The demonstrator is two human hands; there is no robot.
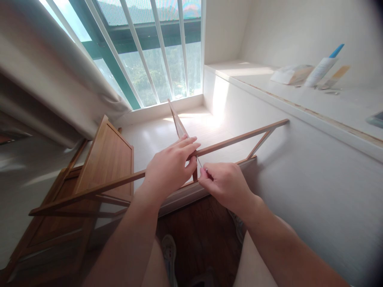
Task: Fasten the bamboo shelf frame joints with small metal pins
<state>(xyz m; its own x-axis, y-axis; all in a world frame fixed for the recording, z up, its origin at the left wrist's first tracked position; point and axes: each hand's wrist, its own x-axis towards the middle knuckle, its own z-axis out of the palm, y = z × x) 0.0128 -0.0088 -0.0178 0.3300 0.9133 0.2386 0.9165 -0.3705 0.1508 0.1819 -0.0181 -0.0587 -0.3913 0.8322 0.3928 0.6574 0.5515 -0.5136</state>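
Note:
A wooden frame of thin bamboo-coloured rails [239, 138] stands in front of me, leaning by a white wall. My left hand [170, 167] lies over the long top rail where a cross piece meets it, fingers stretched along the wood. My right hand [224, 185] is closed in a pinch on a thin metal tool [200, 162], its tip at the joint under my left fingers. A wooden panel [106, 157] of the same piece stands tilted at the left.
A white ledge [269, 81] at the right carries a white tube with a blue cap [323, 67] and a packet [290, 73]. A barred window [155, 52] and a grey curtain [54, 79] fill the back left. Dark floor and my shoes [169, 251] show below.

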